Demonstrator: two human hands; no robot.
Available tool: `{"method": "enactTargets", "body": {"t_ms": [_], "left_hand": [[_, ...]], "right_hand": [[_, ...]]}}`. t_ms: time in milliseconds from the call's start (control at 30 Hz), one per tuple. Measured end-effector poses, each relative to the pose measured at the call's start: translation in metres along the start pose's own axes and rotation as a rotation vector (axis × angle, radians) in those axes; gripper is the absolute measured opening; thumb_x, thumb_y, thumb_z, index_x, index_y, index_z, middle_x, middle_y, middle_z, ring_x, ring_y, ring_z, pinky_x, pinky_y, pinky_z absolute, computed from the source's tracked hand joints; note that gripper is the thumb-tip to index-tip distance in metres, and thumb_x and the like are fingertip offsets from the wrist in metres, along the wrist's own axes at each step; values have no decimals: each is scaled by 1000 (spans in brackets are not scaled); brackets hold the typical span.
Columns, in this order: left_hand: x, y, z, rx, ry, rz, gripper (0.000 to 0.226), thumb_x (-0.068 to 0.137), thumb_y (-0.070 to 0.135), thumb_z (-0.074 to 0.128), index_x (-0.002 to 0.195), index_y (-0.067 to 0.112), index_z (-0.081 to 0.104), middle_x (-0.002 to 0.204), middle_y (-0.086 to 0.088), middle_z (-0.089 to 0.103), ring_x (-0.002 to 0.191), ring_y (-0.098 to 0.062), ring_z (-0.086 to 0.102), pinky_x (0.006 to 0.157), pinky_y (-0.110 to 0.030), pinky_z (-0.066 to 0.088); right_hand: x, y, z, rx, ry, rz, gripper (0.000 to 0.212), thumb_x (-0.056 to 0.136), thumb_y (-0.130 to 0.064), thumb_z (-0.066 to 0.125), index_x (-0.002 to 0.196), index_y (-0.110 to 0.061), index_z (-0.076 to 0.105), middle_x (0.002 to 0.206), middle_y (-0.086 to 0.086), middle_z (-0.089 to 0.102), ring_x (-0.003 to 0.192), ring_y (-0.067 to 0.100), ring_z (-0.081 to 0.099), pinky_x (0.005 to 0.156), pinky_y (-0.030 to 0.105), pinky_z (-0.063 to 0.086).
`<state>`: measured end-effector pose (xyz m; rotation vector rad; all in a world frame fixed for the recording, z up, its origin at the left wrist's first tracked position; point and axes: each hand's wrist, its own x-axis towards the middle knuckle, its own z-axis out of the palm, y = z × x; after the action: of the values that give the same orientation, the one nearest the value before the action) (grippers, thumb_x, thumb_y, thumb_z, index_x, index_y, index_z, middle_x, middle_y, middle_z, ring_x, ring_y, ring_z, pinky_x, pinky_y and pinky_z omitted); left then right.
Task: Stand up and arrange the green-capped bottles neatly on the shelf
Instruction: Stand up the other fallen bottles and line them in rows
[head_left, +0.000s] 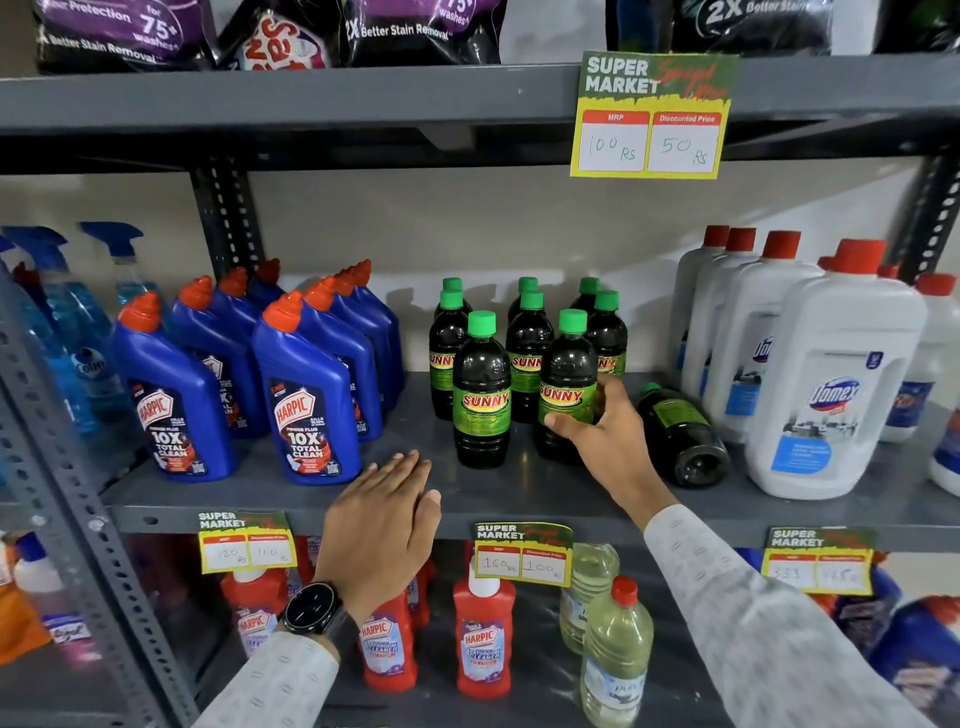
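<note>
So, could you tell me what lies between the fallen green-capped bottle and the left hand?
In the head view, the right hand, gripping an upright Sunny bottle.

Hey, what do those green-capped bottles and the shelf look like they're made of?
Green-capped bottles: probably clear glossy plastic, since dark liquid shows through and the shoulders catch highlights; glass can't be excluded. Caps look like matte ribbed plastic. Shelf: seemingly grey painted metal, given the thin folded edge and perforated uprights.

Both arms wear long, pale grey-white fabric sleeves (748, 613) dotted with small darker dashes, cuffs ending at the wrists. The left wrist carries 1 round black watch with a dark face (311, 607) on a black strap. Both hands are bare.
</note>
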<state>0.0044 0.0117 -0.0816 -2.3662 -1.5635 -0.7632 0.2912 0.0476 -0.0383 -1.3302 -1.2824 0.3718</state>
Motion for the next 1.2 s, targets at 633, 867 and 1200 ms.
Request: {"method": "enactTargets", "body": {"t_ms": [633,867,1200], "left_hand": [[0,0,-2,27,-33,-9,67,102,51,16,146,19,55,154,1,52,145,-10,44,123,-33,30],[0,1,-4,19,-47,-7,72,100,52,12,147,18,54,156,-1,50,146,-12,43,124,-34,30],[2,1,-5,23,-85,-16,74,98,52,9,153,18,46,161,0,42,150,-11,36,126,-33,23]], "right_hand": [[-15,-25,-15,-50,22,-153,54,91,-32,79,139,-36,53,111,-28,62,98,-16,60,78,1,41],[41,-51,-78,-990,-90,134,15,89,-16,60,101,-7,58,113,20,68,90,36,59,74,35,45],[56,-41,-82,-1049,-316,376,59,72,-42,88,118,-15,62,129,11,66,112,31,61,77,34,42]]}}
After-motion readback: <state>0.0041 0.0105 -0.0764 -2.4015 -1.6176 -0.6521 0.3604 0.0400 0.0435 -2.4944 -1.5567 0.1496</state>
